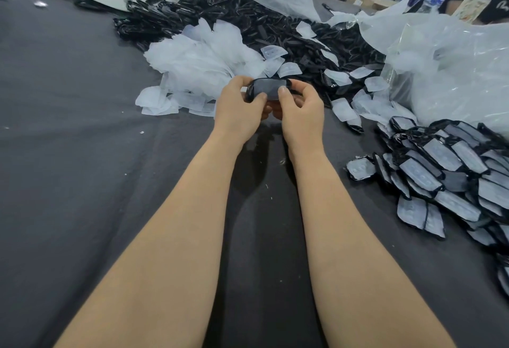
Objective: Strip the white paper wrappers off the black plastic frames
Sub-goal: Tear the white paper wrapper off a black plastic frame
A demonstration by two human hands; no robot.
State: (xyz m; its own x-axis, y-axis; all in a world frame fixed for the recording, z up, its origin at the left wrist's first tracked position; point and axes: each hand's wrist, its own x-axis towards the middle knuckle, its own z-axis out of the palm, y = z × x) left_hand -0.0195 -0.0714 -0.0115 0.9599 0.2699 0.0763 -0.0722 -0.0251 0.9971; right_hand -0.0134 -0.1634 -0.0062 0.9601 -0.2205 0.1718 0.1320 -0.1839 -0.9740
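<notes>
1. The black frame point(264, 87) being worked on is just above the centre of the picture, held off the dark counter point(82, 127), with a pale wrapper point(271, 91) seemingly over its face
2. The left hand point(242, 104) has a curled grip round the frame's left end; the right hand point(300, 105) pinches the right end, thumb on the paper's edge
3. I'd say this is the peel itself, barely begun; next, the right thumb needs to catch that edge and pull it away while the left holds firm
4. Behind the hands lie the shed wrappers point(198, 64) and bare frames point(248, 22); at the right edge the wrapped stack point(446, 166) waits, so plenty remains
</notes>
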